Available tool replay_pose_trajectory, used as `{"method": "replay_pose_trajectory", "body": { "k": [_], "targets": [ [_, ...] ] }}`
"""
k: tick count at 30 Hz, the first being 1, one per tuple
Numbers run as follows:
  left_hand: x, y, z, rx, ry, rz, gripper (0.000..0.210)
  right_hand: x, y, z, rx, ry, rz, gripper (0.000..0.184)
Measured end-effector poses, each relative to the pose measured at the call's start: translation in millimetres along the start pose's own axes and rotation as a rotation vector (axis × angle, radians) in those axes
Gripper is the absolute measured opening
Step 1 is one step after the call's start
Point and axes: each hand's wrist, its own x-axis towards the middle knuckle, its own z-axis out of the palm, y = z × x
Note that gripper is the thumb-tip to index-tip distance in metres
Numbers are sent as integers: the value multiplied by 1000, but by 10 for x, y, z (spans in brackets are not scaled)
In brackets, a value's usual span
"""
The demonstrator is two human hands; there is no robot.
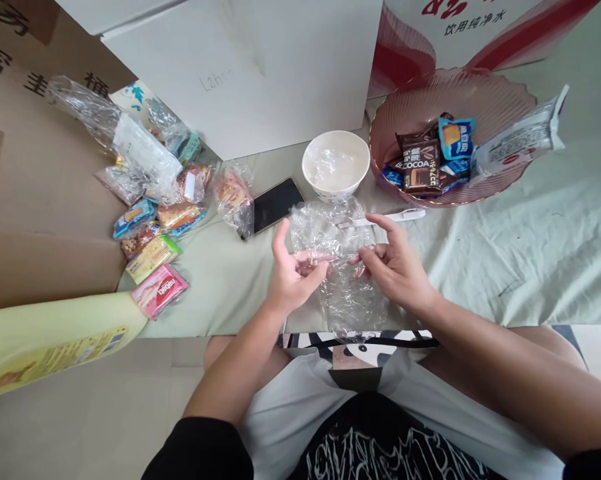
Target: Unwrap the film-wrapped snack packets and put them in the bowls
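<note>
A crumpled clear plastic bag (353,300) is stretched between my two hands over the front of the table. My left hand (295,277) pinches its left side between thumb and fingers, the index finger pointing up. On the right side, my right hand (393,267) has thumb and fingertips closed on the plastic, with the index finger raised. Just beyond the bag stands a white bowl (330,195) with clear plastic inside. A slim white tool (405,215) lies partly behind the bag and my right hand.
A black phone (275,207) and a wrapped snack bundle (233,193) lie left of the bowl. Packaged snacks (163,290) pile up farther left beside a yellow bottle (60,340). A pink fluted bowl (393,127) holds cocoa packets at right. Boxes (280,73) stand behind.
</note>
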Motion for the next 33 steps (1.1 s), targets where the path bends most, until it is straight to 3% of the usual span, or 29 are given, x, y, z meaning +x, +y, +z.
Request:
{"method": "replay_pose_trajectory", "body": {
  "k": [3, 5, 8, 10, 14, 17, 23, 25, 27, 30, 33],
  "targets": [
    [-69, -47, 27, 116, 70, 178, 46, -1, 45, -53, -61, -37, -99, 45],
    [-55, -50, -1, 200, 38, 270, 26, 2, 59, -100, -122, -55, -199, 36],
    [8, -16, -52, 338, -44, 317, 24, 10, 42, -154, -266, -91, -342, 29],
    [41, 12, -67, 402, -65, 316, 38, 16, 24, -166, -346, -100, -385, 30],
    [71, 46, -87, 497, 1, 366, 30, 30, 35, -156, -455, -65, -374, 38],
    [92, 48, -128, 579, 60, 423, 18, 50, 62, -162, -574, -7, -394, 27],
    [111, 47, -162, 670, 201, 511, 10, 79, 51, -187, -722, 176, -620, 15],
    [93, 71, -151, 653, 195, 534, 9, 78, 26, -197, -724, 194, -685, 11],
    [63, 95, -145, 593, 116, 557, 11, 67, -8, -210, -679, 130, -722, 10],
    [9, 106, -150, 445, 14, 508, 18, 25, -61, -214, -524, -30, -642, 10],
    [-26, 86, -152, 273, 43, 327, 22, -26, -87, -169, -333, -160, -353, 9]
  ]
}}
